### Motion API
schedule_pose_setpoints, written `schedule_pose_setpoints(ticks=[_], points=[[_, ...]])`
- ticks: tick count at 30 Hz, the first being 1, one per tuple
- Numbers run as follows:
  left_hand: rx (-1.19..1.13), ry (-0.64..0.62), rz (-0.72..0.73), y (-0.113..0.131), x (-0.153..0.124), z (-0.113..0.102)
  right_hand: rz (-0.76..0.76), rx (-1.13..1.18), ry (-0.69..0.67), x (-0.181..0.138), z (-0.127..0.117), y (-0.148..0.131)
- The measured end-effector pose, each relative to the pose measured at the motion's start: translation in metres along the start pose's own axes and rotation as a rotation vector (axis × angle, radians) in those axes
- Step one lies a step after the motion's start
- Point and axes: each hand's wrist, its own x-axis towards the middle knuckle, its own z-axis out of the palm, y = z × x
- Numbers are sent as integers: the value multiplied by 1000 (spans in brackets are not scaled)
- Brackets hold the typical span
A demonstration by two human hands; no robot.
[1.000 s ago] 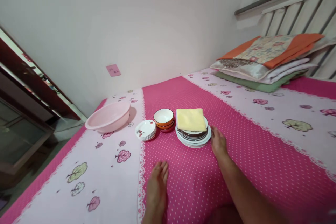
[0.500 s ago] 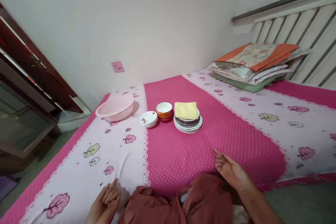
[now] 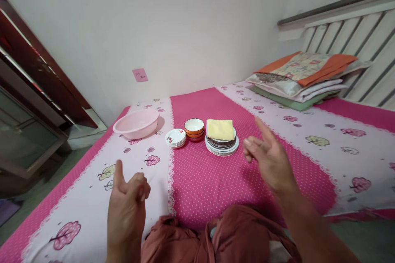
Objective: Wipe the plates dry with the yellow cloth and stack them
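Observation:
My left hand (image 3: pixel 128 197) is raised over the white tree-patterned strip of the bedspread, index finger stretched out and the other fingers bent, holding nothing. Over the pink dotted part is my right hand (image 3: pixel 270 158), also pointing with one finger and empty. It is nearest to a stack of plates (image 3: pixel 220 149), white below and dark-rimmed above, with a folded yellow cloth (image 3: pixel 220 129) on top. Left of that stand stacked bowls (image 3: pixel 194 127), orange outside and white inside. Beside them is a pile of small white flower-patterned plates (image 3: pixel 175 137). Neither hand touches any dishes.
A pink plastic basin (image 3: pixel 137 125) stands farther left on the bedspread (image 3: pixel 197 181). Folded cushions and cloths (image 3: pixel 304 76) are piled at the right, by a white slatted headboard (image 3: pixel 364 45). A wall runs along the back. My knees (image 3: pixel 222 236) are at the front edge.
Both hands have risen and moved forward from beside my knees. Their index fingers now point out. The dishes, cloth and basin have stayed in place; the view has shifted slightly.

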Motion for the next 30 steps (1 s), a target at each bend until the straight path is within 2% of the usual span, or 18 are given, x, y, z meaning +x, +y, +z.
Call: schedule_pose_setpoints(ticks=[2,4,5,7,8,10,13,15,18,22,30], points=[[318,9,188,-4,-5,11,-265,-320,5,-5,16,0],[602,11,294,-15,-6,16,-488,-556,-5,-7,29,17],[719,1,315,-23,-4,16,-568,-640,-17,-8,34,31],[909,-62,313,-44,3,13,-629,-803,-40,-6,42,63],[969,-116,296,-56,9,9,-603,-894,-89,-5,46,80],[1058,-214,245,-83,20,2,-446,-1087,-230,-4,50,109],[1047,-229,81,-120,35,-7,-161,-1297,-493,-3,54,139],[976,-222,-33,-139,41,-12,-60,-1342,-571,-4,56,152],[939,-250,-90,-158,44,-17,54,-1389,-619,-6,57,164],[931,-260,-126,-165,46,-20,154,-1414,-636,-8,56,173],[1014,-285,-136,-169,48,-22,199,-1268,-588,-10,52,176]])
